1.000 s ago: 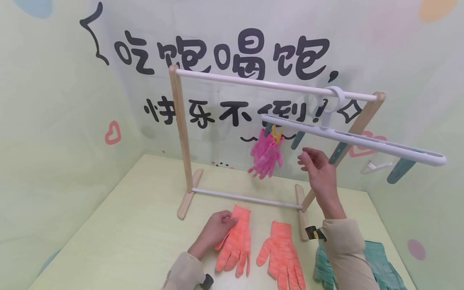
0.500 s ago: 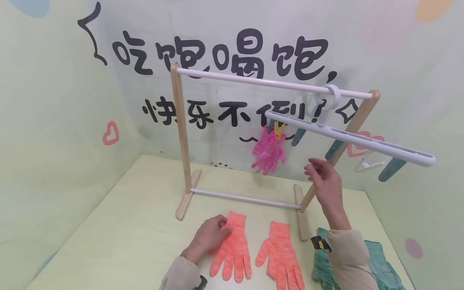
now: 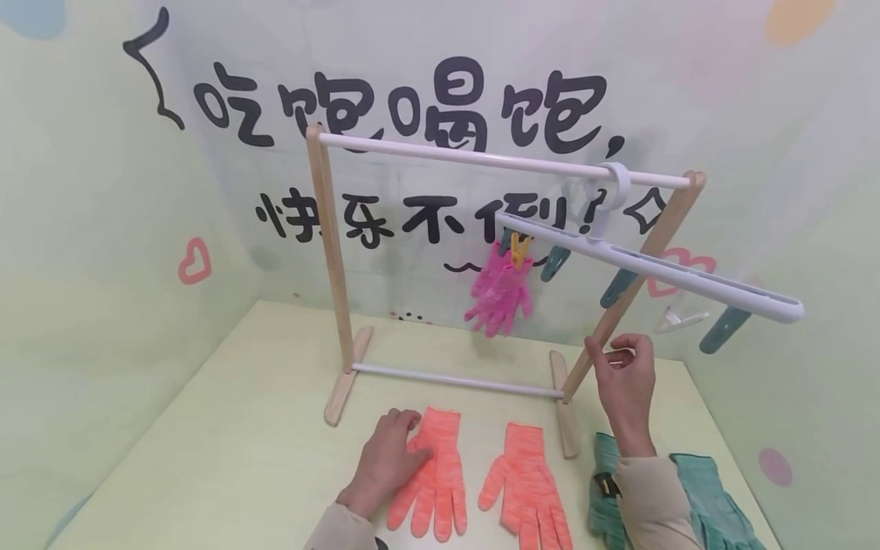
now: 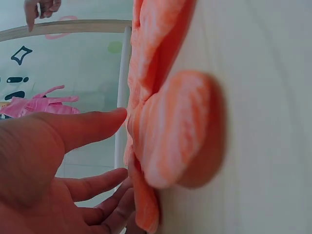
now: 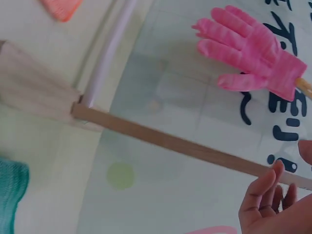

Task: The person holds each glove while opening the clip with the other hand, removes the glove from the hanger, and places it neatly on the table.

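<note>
Two orange knit gloves lie palm-down or palm-up, side by side: a left one (image 3: 443,477) and a right one (image 3: 528,477). My left hand (image 3: 390,462) rests at the side of the left glove, thumb over its edge; in the left wrist view the fingers are fairly straight beside the fabric (image 4: 170,129). My right hand (image 3: 627,389) hovers below the hanger, fingers loosely bent and holding nothing. Pink gloves (image 3: 500,298) hang from the far end of the white clip hanger (image 3: 687,283), with a yellow clothespin (image 3: 520,250) at their cuffs.
A wooden-ended drying rack (image 3: 334,252) with white bars stands on the table, the hanger hooked over its top bar. Several teal clips (image 3: 725,328) hang along the hanger. Green gloves (image 3: 711,493) lie at the right, partly behind my right sleeve. Printed walls enclose the table.
My right hand has dropped away from the hanger. The left orange glove has shifted slightly toward me and straightened, and my left fingers have loosened from it. The view has turned slightly.
</note>
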The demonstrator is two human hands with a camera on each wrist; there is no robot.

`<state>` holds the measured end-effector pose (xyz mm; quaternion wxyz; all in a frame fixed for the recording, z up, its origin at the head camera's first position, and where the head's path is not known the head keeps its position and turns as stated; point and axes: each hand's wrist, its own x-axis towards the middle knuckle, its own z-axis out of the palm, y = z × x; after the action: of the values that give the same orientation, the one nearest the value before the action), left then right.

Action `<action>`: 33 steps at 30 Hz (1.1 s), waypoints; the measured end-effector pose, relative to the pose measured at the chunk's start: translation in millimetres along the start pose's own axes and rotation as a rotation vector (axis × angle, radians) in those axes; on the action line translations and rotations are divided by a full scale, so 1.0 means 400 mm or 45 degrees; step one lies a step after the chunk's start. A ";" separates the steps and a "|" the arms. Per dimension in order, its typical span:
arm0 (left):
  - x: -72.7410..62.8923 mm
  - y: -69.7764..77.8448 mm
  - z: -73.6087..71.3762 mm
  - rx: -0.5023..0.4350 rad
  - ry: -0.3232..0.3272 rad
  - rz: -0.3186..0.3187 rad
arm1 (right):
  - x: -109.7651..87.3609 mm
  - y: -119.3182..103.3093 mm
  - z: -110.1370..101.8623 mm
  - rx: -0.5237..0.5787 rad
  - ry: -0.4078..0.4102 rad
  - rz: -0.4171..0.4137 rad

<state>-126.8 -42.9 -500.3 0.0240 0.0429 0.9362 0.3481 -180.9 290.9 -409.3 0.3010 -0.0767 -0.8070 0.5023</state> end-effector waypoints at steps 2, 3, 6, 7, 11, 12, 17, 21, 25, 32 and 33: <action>0.001 -0.001 0.004 0.002 -0.007 0.004 | -0.003 0.013 -0.002 -0.009 -0.055 0.046; 0.001 -0.002 0.006 0.001 -0.013 0.007 | -0.004 0.021 -0.003 -0.017 -0.088 0.067; 0.002 -0.008 0.011 0.021 -0.022 0.017 | -0.004 0.039 -0.001 -0.080 -0.176 0.100; 0.002 -0.010 0.013 0.029 -0.026 0.018 | -0.004 0.045 0.001 -0.103 -0.197 0.106; 0.002 -0.018 0.021 0.053 -0.031 0.025 | 0.000 0.065 0.006 -0.128 -0.214 0.104; 0.002 -0.018 0.022 0.058 -0.029 0.027 | 0.003 0.068 0.006 -0.125 -0.210 0.097; 0.005 -0.016 0.022 0.067 -0.026 0.014 | 0.016 0.077 0.005 -0.104 -0.242 0.087; 0.007 -0.007 0.018 0.073 -0.031 -0.004 | 0.024 0.080 -0.001 -0.075 -0.267 0.091; 0.009 -0.001 0.013 0.061 -0.039 -0.002 | 0.032 0.092 -0.003 -0.032 -0.256 0.073; 0.014 -0.006 0.013 -0.011 -0.031 -0.033 | 0.031 0.102 0.003 0.016 -0.254 0.092; 0.017 -0.004 0.014 -0.027 -0.019 -0.046 | 0.030 0.101 0.005 0.016 -0.258 0.090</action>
<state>-133.2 -39.9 -505.6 0.0378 0.0284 0.9329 0.3570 -198.8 313.9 -439.5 0.2004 -0.0521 -0.8269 0.5228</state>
